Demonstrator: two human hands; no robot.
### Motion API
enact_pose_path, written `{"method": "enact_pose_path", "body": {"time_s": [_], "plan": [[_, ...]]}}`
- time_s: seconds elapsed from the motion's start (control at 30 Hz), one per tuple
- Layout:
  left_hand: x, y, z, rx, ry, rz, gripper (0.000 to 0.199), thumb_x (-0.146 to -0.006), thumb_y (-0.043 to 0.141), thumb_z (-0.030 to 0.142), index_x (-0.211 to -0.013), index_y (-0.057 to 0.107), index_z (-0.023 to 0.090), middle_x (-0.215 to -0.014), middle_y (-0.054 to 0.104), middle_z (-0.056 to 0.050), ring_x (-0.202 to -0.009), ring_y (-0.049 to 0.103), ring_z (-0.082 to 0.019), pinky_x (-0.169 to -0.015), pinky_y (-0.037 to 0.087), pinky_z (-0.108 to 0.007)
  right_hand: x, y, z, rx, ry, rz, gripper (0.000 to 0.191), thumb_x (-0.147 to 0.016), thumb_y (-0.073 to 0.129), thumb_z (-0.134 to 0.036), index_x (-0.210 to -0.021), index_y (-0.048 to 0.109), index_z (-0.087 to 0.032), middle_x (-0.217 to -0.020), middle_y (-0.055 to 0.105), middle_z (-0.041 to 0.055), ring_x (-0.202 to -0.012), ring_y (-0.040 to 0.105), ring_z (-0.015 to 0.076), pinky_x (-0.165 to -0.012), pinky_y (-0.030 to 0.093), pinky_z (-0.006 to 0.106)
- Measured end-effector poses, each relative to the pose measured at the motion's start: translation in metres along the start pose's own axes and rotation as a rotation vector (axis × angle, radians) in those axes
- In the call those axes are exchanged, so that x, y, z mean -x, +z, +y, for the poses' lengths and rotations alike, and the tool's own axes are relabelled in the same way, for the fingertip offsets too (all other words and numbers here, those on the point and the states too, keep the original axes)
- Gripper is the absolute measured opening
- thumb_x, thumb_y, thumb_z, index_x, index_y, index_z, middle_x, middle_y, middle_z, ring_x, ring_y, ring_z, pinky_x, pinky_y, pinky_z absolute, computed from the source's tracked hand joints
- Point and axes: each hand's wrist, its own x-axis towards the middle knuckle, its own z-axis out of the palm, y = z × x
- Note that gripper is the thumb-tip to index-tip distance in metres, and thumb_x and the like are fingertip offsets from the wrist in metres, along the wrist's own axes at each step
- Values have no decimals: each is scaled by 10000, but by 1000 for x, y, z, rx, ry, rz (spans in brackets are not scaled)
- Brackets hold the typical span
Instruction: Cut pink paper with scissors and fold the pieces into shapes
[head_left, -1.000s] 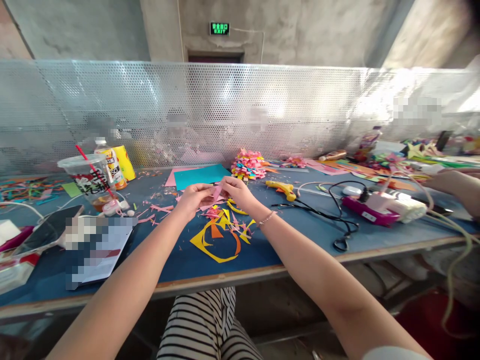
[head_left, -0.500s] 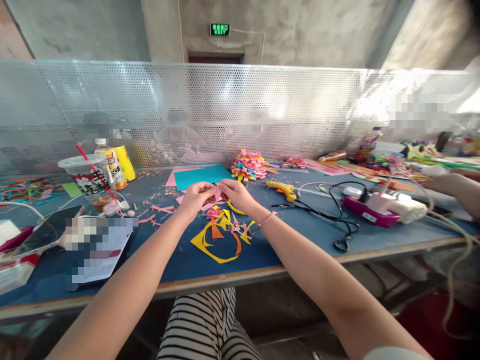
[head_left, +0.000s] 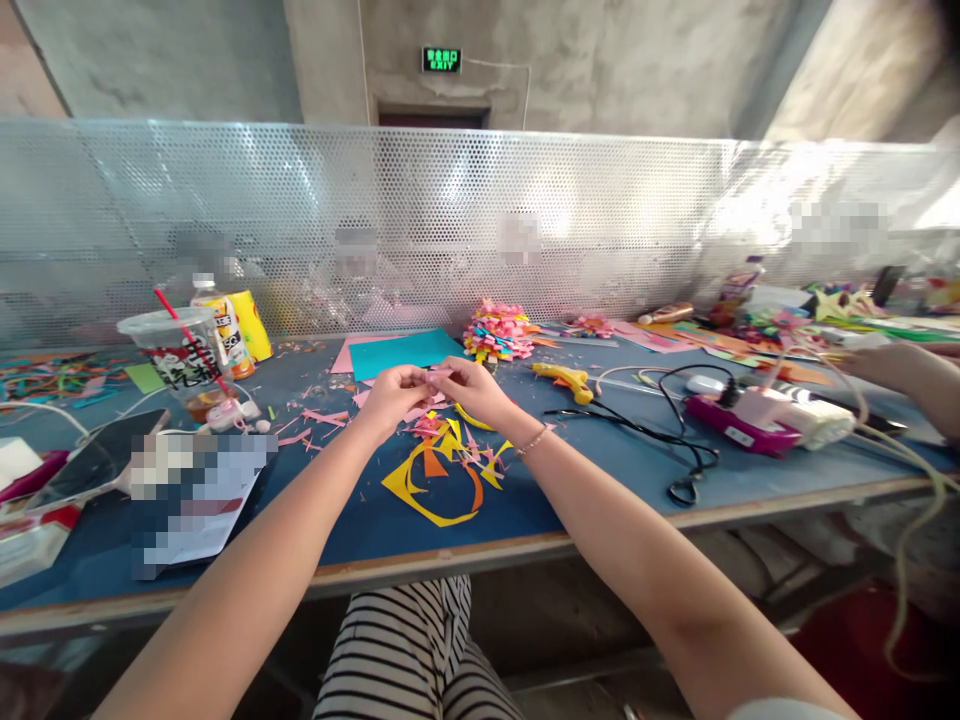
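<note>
My left hand (head_left: 397,398) and my right hand (head_left: 469,392) meet over the middle of the blue table, fingers pinched together. Between their fingertips is a small pink paper piece (head_left: 432,388), mostly covered by the fingers. Just behind them lies a teal sheet (head_left: 405,352) on top of a pink one. Yellow paper scraps (head_left: 405,480), mixed with orange and pink bits, are spread in front of my hands. A pink, yellow and blue paper cluster (head_left: 496,330) stands behind my right hand. The yellow hot glue gun (head_left: 564,380) rests to the right.
At the left are a plastic cup (head_left: 176,355) with a red straw, a bottle (head_left: 231,335) and phones. A purple power strip (head_left: 739,425) with cables lies at the right, near another person's hand (head_left: 881,368). A perforated metal screen (head_left: 600,220) closes the back.
The pink paper between my fingertips shows less than before, as the fingers have drawn closer over it. At the right, the other person's hand has shifted slightly left.
</note>
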Motion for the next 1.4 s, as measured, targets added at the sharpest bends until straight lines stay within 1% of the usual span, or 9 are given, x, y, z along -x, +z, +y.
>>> {"method": "enact_pose_path", "body": {"time_s": [0.07,0.17,0.3,0.5,0.7,0.93,1.2,1.27,1.4], "plan": [[1,0,1,4,-9,-11,212,-554,681,259,-688,570,138,-583,569,-2,-529,535,-95,-537,433,-229,0,0,0,-27,-1,-28,278,-760,468,-407,-626,472,-163,-568,445,-23,-526,399,82,-482,299,206],[3,2,3,19,-18,-1,189,-604,638,299,-698,568,150,-589,561,-2,-527,533,-102,-537,437,-241,0,-1,1,-160,32,-84,261,-767,459,-388,-634,483,-165,-566,454,-22,-520,419,87,-493,330,214],[3,3,4,-23,33,29,192,-642,588,348,-670,558,161,-563,544,2,-511,523,-115,-529,443,-258,-1,-1,4,-259,66,-105,228,-758,476,-359,-638,485,-165,-560,450,-25,-506,421,88,-489,335,218],[4,1,5,-195,134,43,147,-679,512,300,-618,529,167,-506,495,31,-468,461,-87,-478,385,-208,-2,2,7,-146,40,-44,285,-793,416,-359,-588,446,-162,-539,426,-30,-508,421,84,-488,334,210],[2,-2,4,-202,202,104,103,-665,482,210,-575,496,163,-470,437,48,-442,418,-62,-449,343,-179,-2,3,3,-18,-41,9,193,-766,482,-338,-765,551,-158,-666,537,0,-574,482,90,-525,378,210],[1,2,6,-59,46,120,158,-652,560,307,-672,537,152,-527,507,27,-474,488,-86,-498,435,-227,-3,0,5,72,-94,128,215,-769,492,-305,-898,610,-180,-790,596,38,-667,548,114,-602,439,236],[0,1,4,-19,15,175,150,-622,589,282,-679,560,147,-562,561,7,-499,536,-105,-531,478,-265,-3,-1,4,156,-233,140,179,-768,503,-224,-892,630,-200,-895,620,53,-854,562,152,-733,456,279],[0,1,4,12,6,185,149,-613,596,276,-676,560,146,-564,565,8,-517,554,-115,-545,485,-276,-3,-1,2,161,-271,147,164,-766,503,-203,-869,630,-199,-911,609,56,-874,552,151,-732,460,278],[1,3,6,89,-8,180,169,-592,618,277,-675,570,138,-595,588,-3,-554,580,-128,-561,487,-274,-2,-2,0,183,-276,169,114,-757,510,-184,-785,621,-190,-829,578,49,-802,541,138,-668,469,258]]}}
